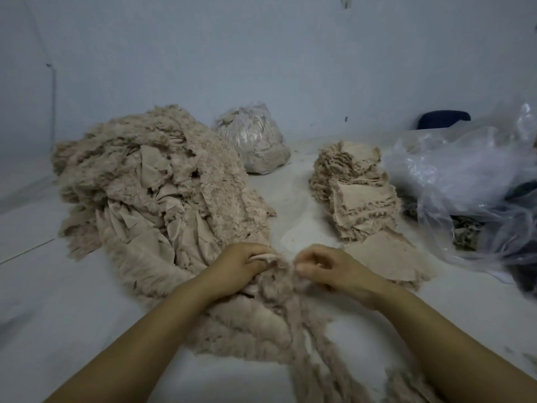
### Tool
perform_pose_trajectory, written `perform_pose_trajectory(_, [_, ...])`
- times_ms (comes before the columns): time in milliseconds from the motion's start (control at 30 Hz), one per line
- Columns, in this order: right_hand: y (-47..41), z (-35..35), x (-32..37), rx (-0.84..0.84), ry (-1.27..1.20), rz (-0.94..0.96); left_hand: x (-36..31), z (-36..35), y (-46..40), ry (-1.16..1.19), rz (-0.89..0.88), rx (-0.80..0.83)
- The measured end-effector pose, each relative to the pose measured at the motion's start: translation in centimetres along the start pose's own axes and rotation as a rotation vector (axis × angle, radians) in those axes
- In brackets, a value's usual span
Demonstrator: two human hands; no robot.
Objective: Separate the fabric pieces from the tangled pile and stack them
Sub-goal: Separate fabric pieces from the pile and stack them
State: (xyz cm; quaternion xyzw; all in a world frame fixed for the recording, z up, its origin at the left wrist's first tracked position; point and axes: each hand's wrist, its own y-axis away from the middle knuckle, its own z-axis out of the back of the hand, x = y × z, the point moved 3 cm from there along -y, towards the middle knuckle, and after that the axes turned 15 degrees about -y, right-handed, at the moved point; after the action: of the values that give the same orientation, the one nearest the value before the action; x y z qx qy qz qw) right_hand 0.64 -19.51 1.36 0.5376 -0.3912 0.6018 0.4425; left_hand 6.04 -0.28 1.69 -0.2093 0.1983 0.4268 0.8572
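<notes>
A big tangled pile of beige frayed fabric (145, 181) spreads over the left and middle of the white surface and runs down toward me. My left hand (238, 266) grips a bunch of this fabric at the pile's near end, fingers curled. My right hand (328, 269) pinches the frayed edge of the same bunch just to the right of the left hand. A stack of separated fabric pieces (354, 187) stands at the right, with a flat piece (389, 254) lying in front of it, behind my right hand.
A tied clear plastic bag of fabric scraps (255, 141) sits at the back by the wall. A large crumpled clear plastic bag (470, 181) with dark things under it fills the right side. A dark blue object (444, 119) rests by the wall.
</notes>
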Motion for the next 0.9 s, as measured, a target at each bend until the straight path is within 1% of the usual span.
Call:
perform_pose_trajectory(33, [-0.7, -0.3, 0.0, -0.059, -0.033, 0.029, -0.6, -0.2, -0.4, -0.002, -0.025, -0.029])
perform_pose_trajectory(100, [-1.8, -1.2, -0.4, -0.109, -0.086, 0.083, -1.6, -0.6, -1.0, 0.026, -0.053, -0.107])
perform_pose_trajectory(167, [-2.6, -1.1, -1.5, -0.223, -0.212, 0.098, -1.3, -0.5, -1.3, 0.067, 0.000, -0.148])
perform_pose_trajectory(200, [-2.6, -0.8, -2.0, -0.281, -0.298, 0.071, -0.7, -0.4, -1.4, 0.057, 0.029, -0.137])
perform_pose_trajectory(233, [-2.6, -0.4, -2.5, -0.309, -0.379, 0.041, 0.0, -0.3, -1.5, 0.041, 0.047, -0.114])
perform_pose_trajectory(300, [-2.3, -0.3, -2.8, -0.272, -0.475, 0.003, 1.1, -0.4, -1.7, 0.047, 0.069, -0.106])
perform_pose_trajectory(367, [-2.4, -0.6, -2.8, -0.226, -0.460, 0.000, 0.9, -0.8, -2.1, 0.100, 0.053, -0.125])
perform_pose_trajectory(467, [-2.9, -1.0, -2.1, -0.240, -0.285, 0.109, -0.8, -1.9, -2.8, 0.124, -0.030, -0.097])
perform_pose_trajectory(600, [-3.1, -0.9, -2.0, -0.356, -0.183, 0.227, 0.2, -2.2, -3.4, 0.136, 0.101, -0.226])
perform_pose_trajectory(667, [-3.1, -0.6, -2.1, -0.431, -0.204, 0.263, 0.7, -2.5, -3.3, 0.110, 0.119, -0.184])
perform_pose_trajectory(733, [-2.9, 0.1, -2.2, -0.512, -0.288, 0.284, 0.4, -2.8, -2.8, 0.091, 0.090, -0.092])
perform_pose_trajectory(767, [-2.7, 0.3, -2.2, -0.535, -0.316, 0.291, 0.2, -3.2, -2.4, 0.043, 0.059, -0.074])
perform_pose_trajectory(800, [-2.6, 0.5, -2.2, -0.545, -0.328, 0.300, 0.1, -3.5, -2.2, -0.054, 0.013, -0.109])
perform_pose_trajectory(833, [-2.4, 0.4, -2.2, -0.545, -0.342, 0.304, -0.1, -3.9, -2.0, -0.156, -0.047, -0.186])
perform_pose_trajectory(867, [-2.3, 0.3, -2.2, -0.524, -0.378, 0.303, -0.4, -3.9, -1.9, -0.206, -0.095, -0.273])
perform_pose_trajectory(900, [-2.2, 0.1, -2.3, -0.478, -0.455, 0.283, -0.6, -3.9, -1.7, -0.184, -0.108, -0.327])
